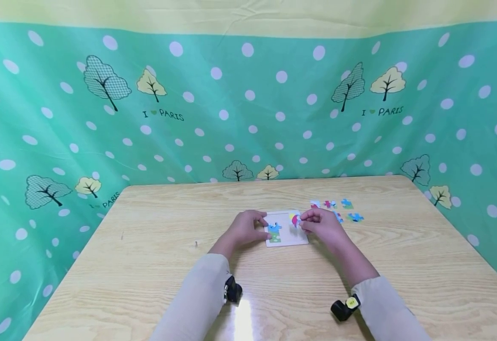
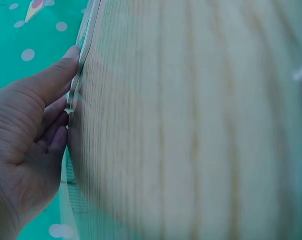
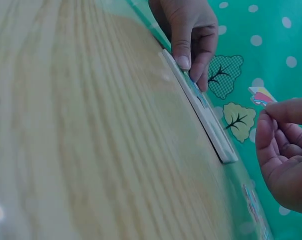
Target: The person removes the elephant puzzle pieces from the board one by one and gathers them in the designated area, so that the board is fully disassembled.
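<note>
A white puzzle board (image 1: 292, 238) lies flat on the table. Along its left side sit jigsaw pieces (image 1: 275, 236) printed in blue and green. My left hand (image 1: 246, 228) holds the board's left edge, thumb toward the near corner and fingers farther up. Between thumb and fingertips my right hand (image 1: 322, 227) pinches a jigsaw piece (image 3: 261, 95) with yellow, red and blue print. That piece is raised over the board's right part, and the right wrist view shows it apart from the board. In the left wrist view, the left hand (image 2: 35, 115) touches the board's thin edge.
Several loose jigsaw pieces (image 1: 355, 217) lie on the table beyond and right of the board, some partly hidden by the right hand. The wooden table (image 1: 154, 265) ends at a green dotted curtain (image 1: 197, 142) at the back and sides.
</note>
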Demonstrator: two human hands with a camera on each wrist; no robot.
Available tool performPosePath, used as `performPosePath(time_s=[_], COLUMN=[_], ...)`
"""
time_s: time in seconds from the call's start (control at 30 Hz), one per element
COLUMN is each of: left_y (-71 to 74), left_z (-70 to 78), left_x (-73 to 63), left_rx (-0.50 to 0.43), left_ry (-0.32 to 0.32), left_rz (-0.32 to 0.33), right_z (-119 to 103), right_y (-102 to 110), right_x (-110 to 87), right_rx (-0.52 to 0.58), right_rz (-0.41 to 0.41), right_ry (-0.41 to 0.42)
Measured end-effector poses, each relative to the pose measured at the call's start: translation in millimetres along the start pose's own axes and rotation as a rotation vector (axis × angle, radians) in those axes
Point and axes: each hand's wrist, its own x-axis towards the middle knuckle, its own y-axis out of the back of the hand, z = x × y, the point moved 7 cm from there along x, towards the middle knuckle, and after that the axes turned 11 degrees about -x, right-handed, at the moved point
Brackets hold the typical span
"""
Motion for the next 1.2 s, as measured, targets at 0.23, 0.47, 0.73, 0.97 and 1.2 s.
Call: performPosePath(time_s=[0.23,0.47,0.73,0.97,1.2], left_y=[0.0,-0.6,0.9,1.0,1.2], left_z=[1.2,1.0,4.5,4.4,3.6], left_x=[-0.4,-2.1,-2.9,-2.8,-2.5], left_rx=[0.005,0.013,0.014,0.017,0.012], left_ry=[-0.006,-0.001,0.002,0.007,0.009], left_rz=[0.005,0.001,0.002,0.004,0.004], right_z=[6.2,14.3,28.1,36.1,37.7], right_y=[11.5,20.8,31.7,39.6,45.9], right_x=[-7.0,-13.2,-15.7,-19.0,-20.7], right_rx=[0.025,0.044,0.018,-0.036,-0.122], right_rz=[0.005,0.006,0.029,0.031,0.022], right_ry=[0.013,0.004,-0.087,-0.141,-0.13])
